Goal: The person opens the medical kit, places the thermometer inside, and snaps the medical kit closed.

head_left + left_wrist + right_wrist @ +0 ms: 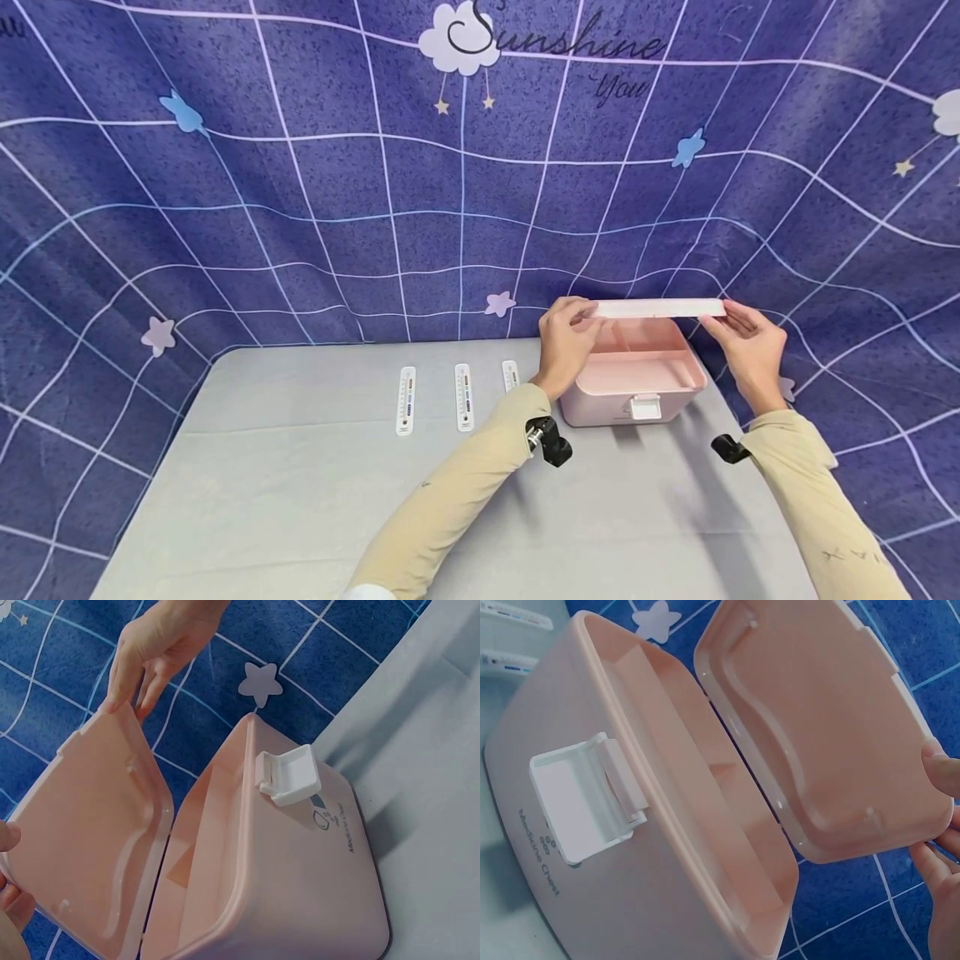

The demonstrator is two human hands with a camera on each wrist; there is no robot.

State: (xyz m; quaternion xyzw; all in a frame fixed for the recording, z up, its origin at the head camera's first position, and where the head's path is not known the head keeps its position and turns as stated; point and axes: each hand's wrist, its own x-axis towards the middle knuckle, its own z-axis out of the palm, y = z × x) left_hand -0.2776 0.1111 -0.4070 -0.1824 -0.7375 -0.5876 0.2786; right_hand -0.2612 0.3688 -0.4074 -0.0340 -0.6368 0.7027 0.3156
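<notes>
Raising the lid (660,308) of a pale pink medicine chest (592,407), a person has both bare hands at its free edge. The chest sits at the far right corner of a grey-covered counter (262,475), latch (645,407) facing the person. The left hand (566,346) has its grip clamped on the lid's left front corner; the right hand (753,354) pinches the right front corner, thumb on the inner face. The lid slants up from the rear rim, and below it shows a tray (637,369) with a wide front section and dividers behind. To the left, near the counter's far edge, lie three slim white scales that look like thermometers: one (406,402), another (464,398), and a third (511,375) partly hidden by the left hand.

As a judgement, if either grip slipped, the lid could twist on its hinge or drop onto the rim, perhaps catching fingertips. Pushing it too far back might strain the hinge or tip the chest, since neither hand steadies the base. A careless sweep of the left sleeve (465,492) could knock the nearest scale askew.
</notes>
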